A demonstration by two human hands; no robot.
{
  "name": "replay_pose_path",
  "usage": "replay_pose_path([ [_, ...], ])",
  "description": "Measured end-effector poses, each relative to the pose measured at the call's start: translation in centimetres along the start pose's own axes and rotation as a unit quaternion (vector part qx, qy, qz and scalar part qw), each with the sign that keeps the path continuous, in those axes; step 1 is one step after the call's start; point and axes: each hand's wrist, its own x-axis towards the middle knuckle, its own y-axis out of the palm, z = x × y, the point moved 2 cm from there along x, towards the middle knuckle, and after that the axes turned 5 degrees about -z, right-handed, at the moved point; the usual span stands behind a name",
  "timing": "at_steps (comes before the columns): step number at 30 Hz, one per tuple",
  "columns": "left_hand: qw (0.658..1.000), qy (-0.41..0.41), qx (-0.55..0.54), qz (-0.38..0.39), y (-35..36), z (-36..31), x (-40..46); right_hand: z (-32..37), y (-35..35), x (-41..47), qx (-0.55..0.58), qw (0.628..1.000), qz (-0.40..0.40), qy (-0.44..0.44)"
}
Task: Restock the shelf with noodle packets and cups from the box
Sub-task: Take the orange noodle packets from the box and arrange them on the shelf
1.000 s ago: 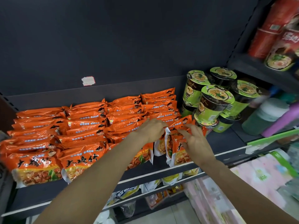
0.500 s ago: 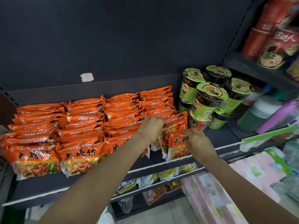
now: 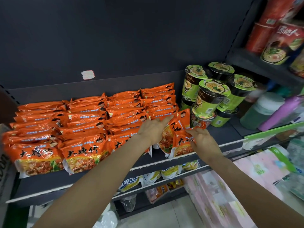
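Note:
Orange noodle packets (image 3: 82, 122) fill the dark shelf (image 3: 230, 134) in several rows, lying stacked toward the back and standing at the front. In the rightmost row a few packets (image 3: 183, 120) stand upright. My left hand (image 3: 153, 130) lies over them with its fingers stretched toward the top edges of the packets behind. My right hand (image 3: 204, 140) pinches the crumpled top edge of the front packet (image 3: 182, 143) near the shelf lip. Green noodle cups (image 3: 210, 96) are stacked two high just right of the packets.
Red noodle cups (image 3: 271, 30) sit on a higher shelf at the upper right. A green bottle (image 3: 261, 111) and a purple one (image 3: 283, 112) lie right of the cups. Yellow packets (image 3: 169, 171) fill the shelf below; pink wrapped packs (image 3: 222, 195) stand at the lower right.
Both hands have shifted slightly along the rightmost row; my left fingers have stretched out over the packets, and my right hand now holds the front packet's top edge. The camera has tilted a little.

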Motion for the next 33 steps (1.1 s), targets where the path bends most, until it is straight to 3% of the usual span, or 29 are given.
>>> replay_pose_path([
  [4,0.999,0.026,-0.028,0.000,-0.3,-0.5,-0.2,0.1,-0.3,0.3,-0.013,1.000,-0.018,0.006],
  [9,0.997,-0.025,-0.072,-0.009,0.1,-0.1,-0.4,0.5,-1.3,1.5,-0.035,0.998,-0.041,0.026],
  [14,0.973,-0.096,-0.193,-0.085,0.7,0.5,-1.4,0.8,-1.4,1.3,0.011,0.995,-0.087,0.039],
  [16,0.968,-0.102,-0.224,-0.057,1.2,0.3,-1.8,1.1,-1.2,1.2,0.030,0.994,-0.099,0.036],
  [19,0.972,-0.104,-0.212,0.007,1.1,0.5,-1.9,1.5,-0.8,1.5,0.061,0.996,-0.059,0.035],
  [25,0.975,-0.128,-0.160,-0.083,-0.6,1.1,-1.7,1.1,-0.3,1.5,0.080,0.995,-0.057,0.016],
  [29,0.980,-0.062,-0.176,-0.066,-0.8,0.9,-0.5,0.2,-0.2,1.0,0.066,0.994,-0.071,0.041],
  [33,0.982,-0.082,-0.161,-0.047,-0.8,1.0,0.1,0.0,-0.2,1.1,0.130,0.988,-0.023,0.079],
])
